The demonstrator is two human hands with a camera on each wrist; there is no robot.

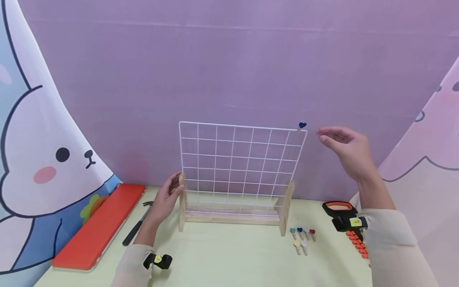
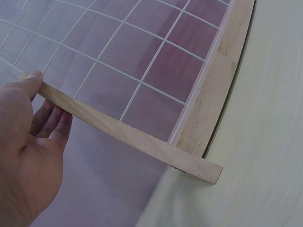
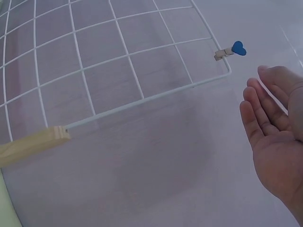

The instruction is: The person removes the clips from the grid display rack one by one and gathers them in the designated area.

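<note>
A white wire grid point(image 1: 234, 159) stands upright in a wooden stand point(image 1: 233, 218) on the table. On the grid's top edge, close to its right corner, sits a small wooden clothespin point(image 3: 238, 48) with a dark blue heart. My left hand point(image 1: 167, 198) grips the left wooden upright point(image 2: 118, 128) near its top, thumb on one side and fingers on the other. To the right of the clothespin, my right hand point(image 1: 353, 151) is raised in the air, apart from the grid, fingers loosely bent and holding nothing.
Several heart clothespins point(image 1: 300, 231) lie on the table by the stand's right foot. A hammer point(image 1: 138, 225) and a long red case point(image 1: 100, 229) lie at left. At right are a black and orange tool point(image 1: 338, 207) and orange pieces point(image 1: 356, 242). A purple cloth point(image 1: 229, 71) hangs behind.
</note>
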